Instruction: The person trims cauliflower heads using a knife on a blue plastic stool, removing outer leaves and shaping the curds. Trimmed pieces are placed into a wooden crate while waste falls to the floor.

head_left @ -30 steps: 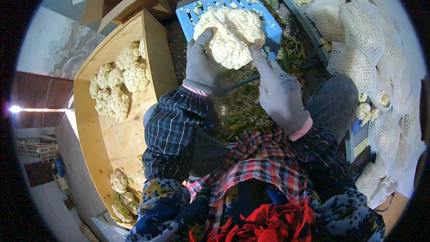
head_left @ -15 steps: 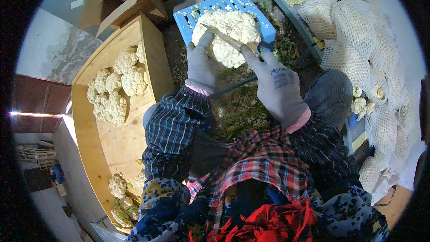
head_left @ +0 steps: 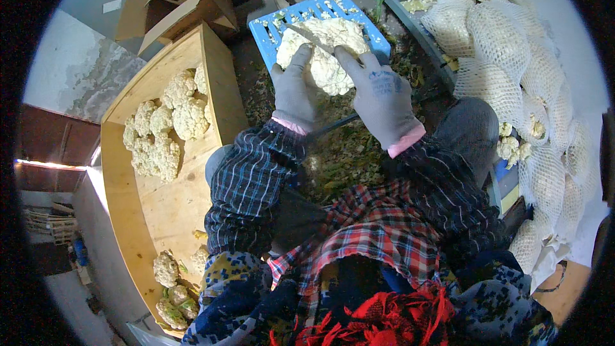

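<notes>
A large white cauliflower [head_left: 330, 72] rests on an upturned blue plastic crate [head_left: 264, 31] in front of me. My left hand [head_left: 295, 96], in a grey glove, grips the near left side of the head, its fingertips pressed on the curds. My right hand [head_left: 384, 99], gloved alike, is closed round a knife [head_left: 309, 36] whose handle is mostly hidden by the fingers. The blade lies across the top of the cauliflower, pointing to the far left and apparently sunk into the curds. White crumbs are scattered on the crate.
At left, a wooden bin [head_left: 182, 202] holds several cauliflowers [head_left: 157, 131]. Behind it stands an open cardboard box [head_left: 186, 9]. White net sacks [head_left: 500, 38] of cauliflower are piled along the right. Leaf scraps [head_left: 349, 160] cover the ground between my knees.
The knife blade has sunk lower into the cauliflower and shows less. My right hand has shifted left and inward, closer to my left hand, which has moved slightly right.
</notes>
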